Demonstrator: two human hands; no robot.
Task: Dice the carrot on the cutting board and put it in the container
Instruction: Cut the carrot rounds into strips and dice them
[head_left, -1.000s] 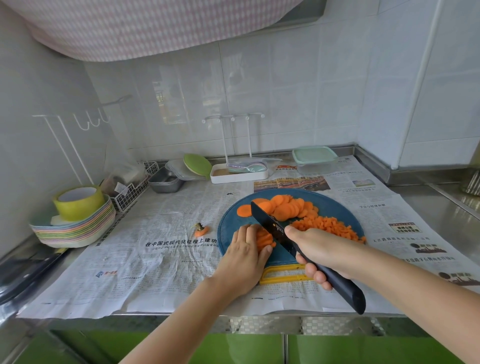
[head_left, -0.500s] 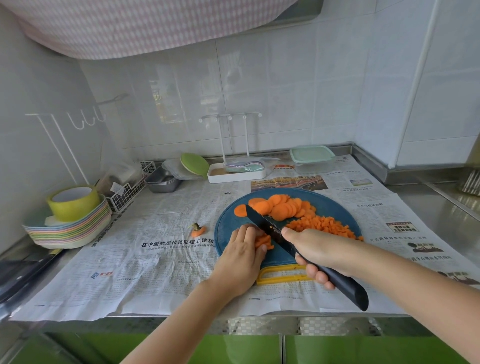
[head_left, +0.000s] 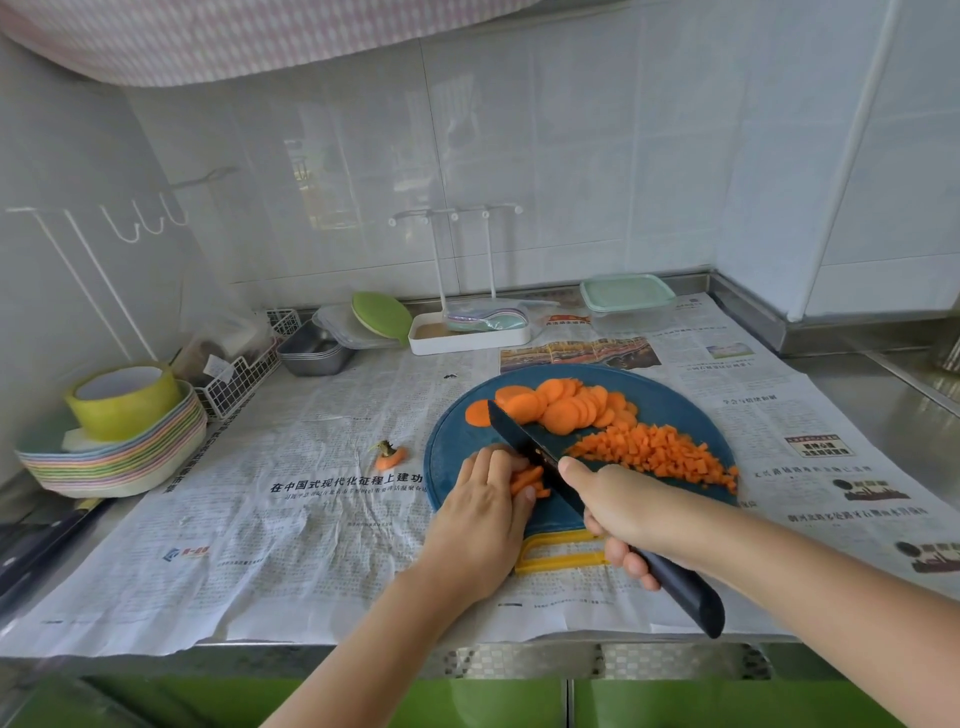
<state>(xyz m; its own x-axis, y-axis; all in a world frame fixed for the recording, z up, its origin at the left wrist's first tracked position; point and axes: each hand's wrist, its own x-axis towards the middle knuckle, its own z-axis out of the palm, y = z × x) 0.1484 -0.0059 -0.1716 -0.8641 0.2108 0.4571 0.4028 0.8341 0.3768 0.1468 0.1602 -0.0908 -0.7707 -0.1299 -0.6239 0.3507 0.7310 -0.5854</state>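
- Right grip (head_left: 618, 499) curls tight round the handle of the black knife (head_left: 524, 441), its blade angled over the near left part of the cutting board (head_left: 675, 410).
- Left grip (head_left: 483, 514), fingers bent, pins carrot strips (head_left: 527, 480) to the board beside the blade.
- Lidded container (head_left: 626, 301) stands behind the board.
- Carrot slices (head_left: 561, 408) lie on the board's far side.
- Diced carrot (head_left: 654, 452) heaps on its right.

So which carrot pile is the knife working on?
The small stack at the near left of the board, pinned under the left hand beside the knife; the round slices lie behind, the diced heap to the right.
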